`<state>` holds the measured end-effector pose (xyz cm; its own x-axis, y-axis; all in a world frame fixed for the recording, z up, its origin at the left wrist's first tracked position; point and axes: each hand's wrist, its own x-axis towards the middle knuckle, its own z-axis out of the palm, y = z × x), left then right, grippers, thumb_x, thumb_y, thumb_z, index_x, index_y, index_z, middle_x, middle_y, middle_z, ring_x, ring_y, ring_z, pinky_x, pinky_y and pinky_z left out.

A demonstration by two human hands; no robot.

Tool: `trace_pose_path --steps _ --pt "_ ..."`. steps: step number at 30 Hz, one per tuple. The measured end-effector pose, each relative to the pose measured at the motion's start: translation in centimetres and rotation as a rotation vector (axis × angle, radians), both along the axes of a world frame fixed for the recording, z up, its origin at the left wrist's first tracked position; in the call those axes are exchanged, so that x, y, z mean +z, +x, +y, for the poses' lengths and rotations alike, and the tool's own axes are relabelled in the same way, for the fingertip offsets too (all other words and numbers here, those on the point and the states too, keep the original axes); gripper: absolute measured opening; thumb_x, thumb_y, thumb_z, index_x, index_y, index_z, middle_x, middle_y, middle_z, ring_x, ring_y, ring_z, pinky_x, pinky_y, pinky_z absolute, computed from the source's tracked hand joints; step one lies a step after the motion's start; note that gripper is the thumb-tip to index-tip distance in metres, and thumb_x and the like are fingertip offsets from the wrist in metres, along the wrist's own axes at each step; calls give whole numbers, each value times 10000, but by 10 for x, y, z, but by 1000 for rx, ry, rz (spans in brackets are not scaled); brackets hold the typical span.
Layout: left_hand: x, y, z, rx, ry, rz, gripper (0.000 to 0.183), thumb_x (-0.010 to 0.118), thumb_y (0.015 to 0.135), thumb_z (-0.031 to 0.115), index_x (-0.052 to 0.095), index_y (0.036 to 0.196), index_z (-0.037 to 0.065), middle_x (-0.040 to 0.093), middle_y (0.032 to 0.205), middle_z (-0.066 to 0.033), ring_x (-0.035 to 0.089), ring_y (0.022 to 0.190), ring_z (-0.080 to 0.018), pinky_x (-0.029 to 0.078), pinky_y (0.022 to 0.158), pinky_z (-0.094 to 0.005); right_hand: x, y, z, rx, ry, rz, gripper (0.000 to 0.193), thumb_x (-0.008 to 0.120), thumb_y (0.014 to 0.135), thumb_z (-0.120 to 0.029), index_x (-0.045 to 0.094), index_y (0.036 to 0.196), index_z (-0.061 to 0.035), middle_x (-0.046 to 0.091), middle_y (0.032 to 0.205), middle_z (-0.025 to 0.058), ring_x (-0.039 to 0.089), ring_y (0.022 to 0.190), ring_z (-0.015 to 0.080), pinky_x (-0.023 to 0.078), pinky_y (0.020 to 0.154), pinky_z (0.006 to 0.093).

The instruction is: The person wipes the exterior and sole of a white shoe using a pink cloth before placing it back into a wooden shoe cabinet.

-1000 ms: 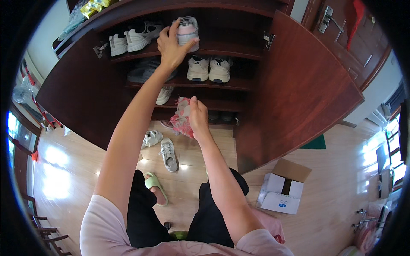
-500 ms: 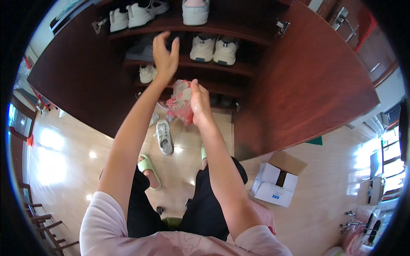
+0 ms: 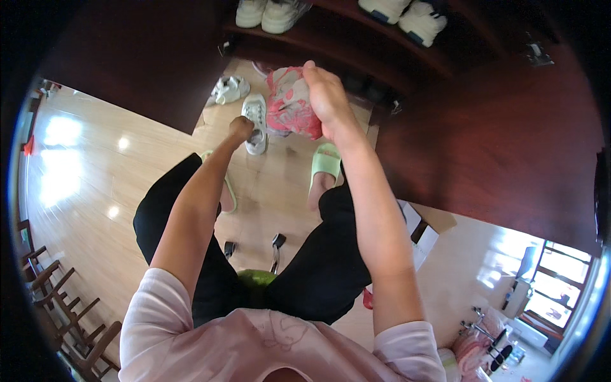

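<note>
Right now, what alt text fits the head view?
A person's right hand holds a crumpled pink-and-grey cloth while the left hand is at a white shoe on the floor. Ahead, a dark wooden cabinet stands open with more shoes inside.

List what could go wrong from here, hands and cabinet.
1. The left hand is at the shoe's side, its grip partly hidden; if loose, the shoe could slip when lifted.
2. The right hand holds the cloth close beside the shoe in view, so it might snag the laces or block sight of them.
3. The right door stands open beside the right forearm; an outward swing could bump it.
</note>
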<state>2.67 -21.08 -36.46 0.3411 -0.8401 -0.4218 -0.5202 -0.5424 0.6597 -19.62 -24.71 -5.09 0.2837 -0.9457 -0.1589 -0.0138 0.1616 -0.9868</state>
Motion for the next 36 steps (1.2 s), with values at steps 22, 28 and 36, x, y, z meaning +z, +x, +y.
trace_pose_path --steps 22,28,36 --pt "-37 -47 63 -282 291 -299 332 617 899 223 677 1218 155 677 1242 -97 578 1256 -283 495 972 -494 -8 1 5 502 -19 954 453 439 1048 -380 716 954 -33 721 921 212 680 920 407 513 842 473" --pt "-2 -55 54 -25 67 -294 424 656 863 268 654 1258 115 646 1251 -146 605 1199 -336 488 984 -487 15 1 6 469 -15 911 446 436 1051 -356 704 913 -27 717 923 218 671 943 432 501 851 507" --pt "139 -1 22 1080 -319 49 491 736 771 192 612 1170 -65 652 1126 -250 651 1074 -414 513 976 -482 26 10 34 327 -290 868 429 484 1041 -362 709 946 -9 706 975 261 665 965 452 498 870 534"
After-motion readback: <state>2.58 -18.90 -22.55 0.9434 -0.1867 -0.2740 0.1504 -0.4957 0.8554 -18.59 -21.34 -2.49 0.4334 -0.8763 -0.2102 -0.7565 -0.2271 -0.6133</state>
